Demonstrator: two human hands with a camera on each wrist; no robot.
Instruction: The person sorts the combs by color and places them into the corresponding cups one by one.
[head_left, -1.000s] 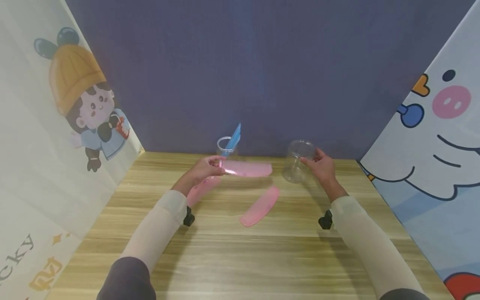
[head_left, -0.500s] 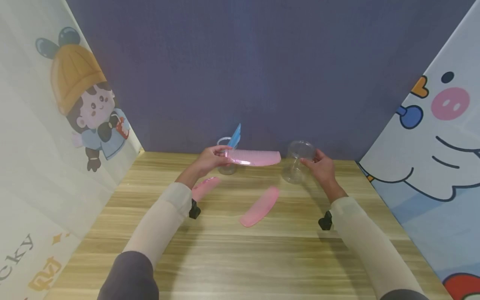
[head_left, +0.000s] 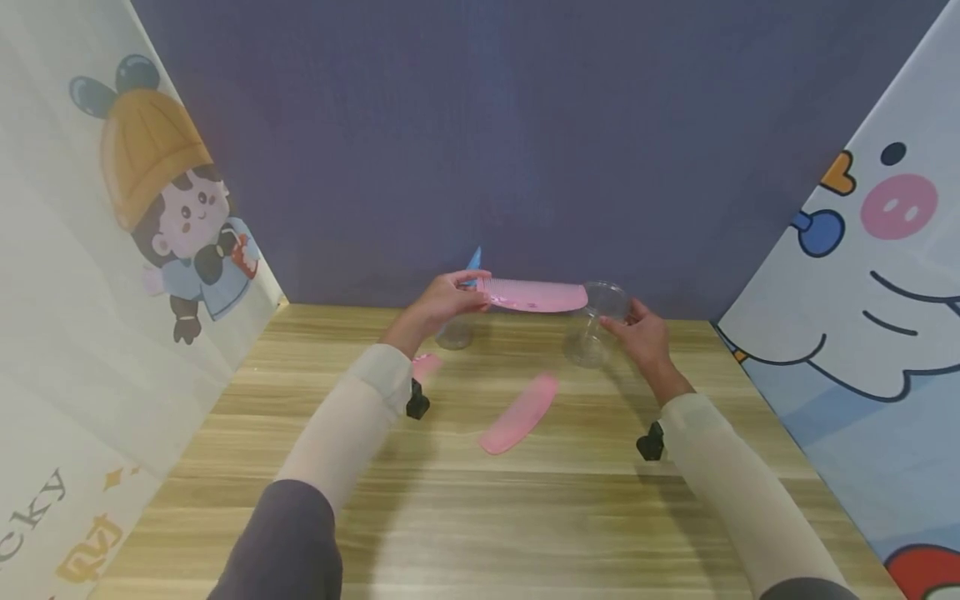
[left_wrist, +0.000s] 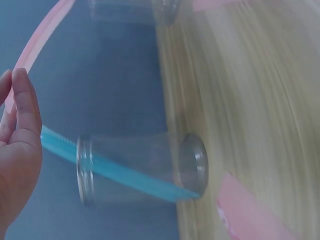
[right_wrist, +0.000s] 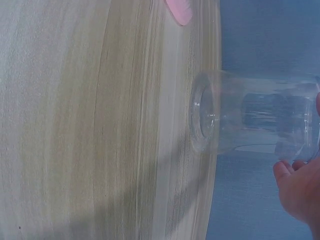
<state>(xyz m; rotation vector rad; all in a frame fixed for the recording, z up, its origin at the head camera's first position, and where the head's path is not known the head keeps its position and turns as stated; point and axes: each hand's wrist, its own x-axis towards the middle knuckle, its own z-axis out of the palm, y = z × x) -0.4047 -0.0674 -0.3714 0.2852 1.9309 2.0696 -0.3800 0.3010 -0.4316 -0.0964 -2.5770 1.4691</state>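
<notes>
My left hand (head_left: pixel 447 302) pinches one end of a pink comb (head_left: pixel 536 296), held level above the table with its teeth up. The comb's far end overlaps the rim of a clear plastic jar (head_left: pixel 587 343) in the head view. Around that jar's upper right side my right hand (head_left: pixel 643 337) curls its thumb and fingers; the jar stands upright on the table. Below the left hand stands a second clear jar (left_wrist: pixel 135 170) with a blue comb (left_wrist: pixel 125 175) leaning inside it. In the head view the left hand hides most of that blue comb.
Another pink comb (head_left: pixel 521 414) lies slantwise on the wooden table (head_left: pixel 525 517). One more pink comb (head_left: pixel 426 367) is partly hidden beneath the left forearm. A dark blue panel (head_left: pixel 510 150) rises behind the table, with printed panels at both sides.
My left hand has carried the pink comb up and to the right, from near the blue comb's jar to the other jar's rim. My right hand stays at its jar.
</notes>
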